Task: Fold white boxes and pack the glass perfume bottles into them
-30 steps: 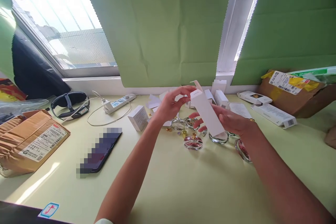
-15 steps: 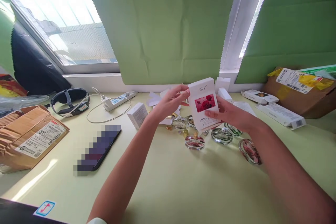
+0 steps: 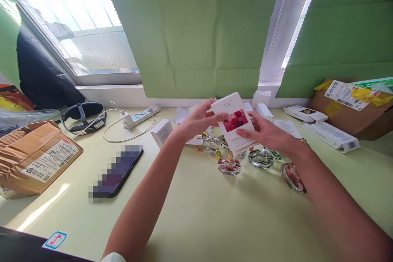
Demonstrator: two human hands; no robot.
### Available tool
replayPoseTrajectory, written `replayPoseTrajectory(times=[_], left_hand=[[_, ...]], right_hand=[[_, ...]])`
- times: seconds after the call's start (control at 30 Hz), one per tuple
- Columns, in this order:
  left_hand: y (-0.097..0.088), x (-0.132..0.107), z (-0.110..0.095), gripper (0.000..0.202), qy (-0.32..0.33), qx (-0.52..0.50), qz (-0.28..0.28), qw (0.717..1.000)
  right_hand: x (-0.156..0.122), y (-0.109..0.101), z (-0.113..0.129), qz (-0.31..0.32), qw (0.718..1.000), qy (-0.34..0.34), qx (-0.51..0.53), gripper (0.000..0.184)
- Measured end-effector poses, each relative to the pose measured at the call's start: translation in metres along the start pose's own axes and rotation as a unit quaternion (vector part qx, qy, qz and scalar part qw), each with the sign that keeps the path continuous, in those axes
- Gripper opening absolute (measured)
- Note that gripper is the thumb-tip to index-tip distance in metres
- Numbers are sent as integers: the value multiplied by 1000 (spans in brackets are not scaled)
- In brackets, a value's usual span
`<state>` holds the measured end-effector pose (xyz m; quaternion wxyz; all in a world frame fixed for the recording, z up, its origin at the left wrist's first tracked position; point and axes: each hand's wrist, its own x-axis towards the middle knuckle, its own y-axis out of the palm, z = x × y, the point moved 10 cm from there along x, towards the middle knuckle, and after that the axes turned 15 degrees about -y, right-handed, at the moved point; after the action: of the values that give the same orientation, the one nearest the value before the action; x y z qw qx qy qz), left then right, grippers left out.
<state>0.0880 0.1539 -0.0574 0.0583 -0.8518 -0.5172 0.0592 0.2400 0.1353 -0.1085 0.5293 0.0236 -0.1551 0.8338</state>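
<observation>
Both my hands hold a white carton (image 3: 233,122) with a red rose picture on its front, raised above the pale green table (image 3: 215,213). My left hand (image 3: 196,122) grips its upper left edge, thumb on the front. My right hand (image 3: 264,133) grips its right side, fingers lying across the lower front. Under the carton several round glass perfume bottles (image 3: 229,165) lie on the table, with small gold caps (image 3: 217,154) beside them.
A phone (image 3: 118,170) lies left of my left arm. A taped cardboard parcel (image 3: 33,157) sits far left, another (image 3: 353,108) far right. A power strip (image 3: 141,116), a cable, a black headband device (image 3: 82,116) and more white cartons (image 3: 325,131) line the windowsill side.
The carton turned from its plain side with an open flap to its rose-printed front, flap closed. It then tilted slightly and shifted a little to the left.
</observation>
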Motion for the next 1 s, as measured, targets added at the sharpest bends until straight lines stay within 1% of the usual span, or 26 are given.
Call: replayPoseTrajectory(times=[0.07, 0.2, 0.3, 0.37, 0.47, 0.53, 0.6, 1.0], left_hand=[[-2, 1, 2, 34, -5, 7, -7, 1000], [-13, 2, 2, 31, 10, -20, -44, 999], [-20, 3, 1, 30, 19, -44, -62, 997], [-22, 3, 1, 30, 24, -52, -68, 996], [-23, 4, 0, 30, 31, -53, -72, 996], [-22, 4, 0, 31, 32, -53, -73, 995], [-22, 4, 0, 32, 32, -57, -73, 995], [-18, -1, -7, 32, 40, -70, -74, 994]], right_hand=[[-2, 1, 2, 23, 1000, -16, 11, 81], [-11, -1, 6, 97, 995, -31, 3, 103], [-15, -3, 14, 121, 992, -48, 3, 111], [-16, -2, 20, 131, 989, -65, 5, 108], [-15, 1, 28, 139, 986, -90, 0, 94], [-14, 2, 29, 137, 986, -99, -6, 85], [-14, 1, 28, 132, 986, -102, -12, 79], [-14, -2, 28, 116, 987, -106, -28, 72]])
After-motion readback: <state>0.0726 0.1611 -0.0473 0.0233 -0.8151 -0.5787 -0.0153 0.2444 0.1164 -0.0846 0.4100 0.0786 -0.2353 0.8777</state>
